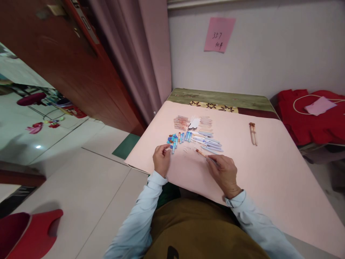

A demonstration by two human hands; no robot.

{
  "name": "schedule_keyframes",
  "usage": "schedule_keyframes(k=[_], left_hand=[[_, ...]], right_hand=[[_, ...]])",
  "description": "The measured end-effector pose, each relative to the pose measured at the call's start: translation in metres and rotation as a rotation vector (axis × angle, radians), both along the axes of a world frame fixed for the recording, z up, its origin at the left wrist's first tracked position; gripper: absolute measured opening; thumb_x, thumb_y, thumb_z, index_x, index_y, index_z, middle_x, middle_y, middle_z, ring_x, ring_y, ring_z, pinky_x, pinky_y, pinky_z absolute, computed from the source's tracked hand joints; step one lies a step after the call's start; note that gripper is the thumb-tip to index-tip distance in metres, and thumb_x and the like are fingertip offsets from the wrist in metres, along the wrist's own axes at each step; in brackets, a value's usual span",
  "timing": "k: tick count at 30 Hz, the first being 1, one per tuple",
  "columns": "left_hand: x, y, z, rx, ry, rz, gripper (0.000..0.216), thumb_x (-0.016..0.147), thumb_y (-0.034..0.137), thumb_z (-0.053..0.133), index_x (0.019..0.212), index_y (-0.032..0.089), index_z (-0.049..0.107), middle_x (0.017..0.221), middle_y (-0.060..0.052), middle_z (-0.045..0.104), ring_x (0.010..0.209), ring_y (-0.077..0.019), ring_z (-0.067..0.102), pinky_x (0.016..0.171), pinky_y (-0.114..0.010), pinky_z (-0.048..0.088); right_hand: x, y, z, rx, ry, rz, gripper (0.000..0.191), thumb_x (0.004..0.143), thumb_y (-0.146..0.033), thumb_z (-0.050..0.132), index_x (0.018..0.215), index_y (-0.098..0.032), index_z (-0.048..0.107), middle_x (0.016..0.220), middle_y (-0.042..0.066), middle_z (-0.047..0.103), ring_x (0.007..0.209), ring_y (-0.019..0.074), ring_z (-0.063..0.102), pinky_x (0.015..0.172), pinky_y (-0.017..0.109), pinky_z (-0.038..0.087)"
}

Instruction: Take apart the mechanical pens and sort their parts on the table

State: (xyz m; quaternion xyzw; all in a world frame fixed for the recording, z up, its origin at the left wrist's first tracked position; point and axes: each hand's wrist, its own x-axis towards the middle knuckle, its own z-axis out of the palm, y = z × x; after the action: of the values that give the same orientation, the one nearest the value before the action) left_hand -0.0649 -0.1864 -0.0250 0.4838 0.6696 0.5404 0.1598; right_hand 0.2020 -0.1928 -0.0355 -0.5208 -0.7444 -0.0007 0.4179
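Observation:
My right hand (224, 173) is closed on a slim pen (201, 154), whose brown-and-orange end points left, just over the table. At the left, my left hand (161, 160) is pinched beside a pile of small blue and brown pieces (171, 138); whatever its fingertips hold is too small to make out. Short blue tubes (188, 136) stand out next to that pile. Behind them lie white refills with dark tips (193, 124), flanked by clear reddish pieces (181, 122) and pale sticks (206, 124). Several pale blue-grey pen barrels (208, 142) are spread in front of my right hand.
Two pens with brown tops (253, 133) lie farther right on the pink-covered table (269, 187). A red cloth or bag (309, 122) sits beyond the right edge. On the left are a purple curtain (134, 46), a wooden door (81, 64) and a red stool (32, 233).

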Motion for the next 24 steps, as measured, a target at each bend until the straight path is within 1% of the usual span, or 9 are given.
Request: schedule_keyframes(k=[3,8,12,14,17,19,21,24], left_hand=[[-0.002,0.008,-0.003,-0.026,0.087,-0.054,0.021,0.079,0.02,0.059,0.096,0.019,0.071,0.09,-0.005,0.064,0.068,-0.0142,0.056,0.073,-0.031,0.052],[-0.005,0.016,-0.009,-0.036,0.14,-0.058,0.022,0.08,0.021,0.059,0.098,0.018,0.07,0.09,-0.005,0.064,0.068,-0.0153,0.057,0.074,-0.032,0.052],[-0.006,0.014,-0.014,-0.008,0.15,-0.076,0.028,0.081,0.014,0.051,0.104,0.018,0.067,0.1,-0.008,0.066,0.083,-0.019,0.063,0.081,-0.035,0.053],[-0.007,0.012,-0.015,0.003,0.126,-0.08,0.034,0.079,0.011,0.049,0.109,0.018,0.064,0.102,-0.009,0.066,0.088,-0.0196,0.063,0.082,-0.035,0.053],[-0.005,0.008,-0.015,-0.003,0.112,-0.098,0.048,0.073,0.009,0.052,0.12,0.018,0.056,0.104,-0.009,0.063,0.081,-0.0177,0.06,0.078,-0.033,0.054],[-0.004,0.006,-0.014,-0.005,0.134,-0.115,0.056,0.07,0.008,0.053,0.125,0.018,0.052,0.105,-0.009,0.061,0.079,-0.017,0.059,0.079,-0.033,0.054],[-0.002,0.003,-0.012,-0.005,0.159,-0.139,0.06,0.069,0.007,0.054,0.127,0.019,0.049,0.104,-0.008,0.06,0.081,-0.0173,0.059,0.081,-0.034,0.054],[0.001,0.001,-0.009,-0.012,0.189,-0.177,0.061,0.069,0.007,0.054,0.129,0.02,0.047,0.096,-0.006,0.06,0.081,-0.0188,0.061,0.08,-0.034,0.054]], right_hand=[[0.0,0.0,0.0,-0.003,-0.012,-0.004,0.015,0.093,-0.035,0.063,0.095,-0.023,0.071,0.087,0.003,0.074,0.082,0.0189,0.064,0.079,0.033,0.042],[0.0,0.0,0.003,-0.007,-0.008,0.004,0.015,0.096,-0.032,0.059,0.098,-0.022,0.071,0.088,0.003,0.074,0.082,0.0179,0.065,0.08,0.033,0.043],[-0.001,0.0,0.006,-0.02,0.006,0.001,0.016,0.096,-0.032,0.058,0.098,-0.022,0.071,0.088,0.004,0.074,0.081,0.018,0.065,0.079,0.033,0.043],[-0.001,0.0,0.007,-0.022,0.004,-0.001,0.016,0.096,-0.032,0.058,0.097,-0.022,0.071,0.087,0.004,0.074,0.081,0.0185,0.065,0.079,0.033,0.043],[-0.001,0.0,0.005,-0.02,-0.001,-0.002,0.017,0.096,-0.033,0.058,0.098,-0.023,0.071,0.087,0.004,0.074,0.081,0.0191,0.065,0.078,0.034,0.043],[0.0,0.0,0.004,-0.019,-0.004,-0.005,0.017,0.096,-0.034,0.058,0.098,-0.023,0.072,0.087,0.004,0.074,0.081,0.0193,0.065,0.078,0.034,0.043],[0.0,0.0,0.002,-0.018,-0.004,-0.009,0.018,0.096,-0.034,0.058,0.098,-0.023,0.072,0.086,0.004,0.074,0.081,0.0193,0.065,0.078,0.034,0.044],[0.0,0.001,0.002,-0.011,-0.01,-0.008,0.018,0.095,-0.035,0.059,0.097,-0.023,0.072,0.086,0.004,0.074,0.08,0.0189,0.065,0.079,0.034,0.044]])
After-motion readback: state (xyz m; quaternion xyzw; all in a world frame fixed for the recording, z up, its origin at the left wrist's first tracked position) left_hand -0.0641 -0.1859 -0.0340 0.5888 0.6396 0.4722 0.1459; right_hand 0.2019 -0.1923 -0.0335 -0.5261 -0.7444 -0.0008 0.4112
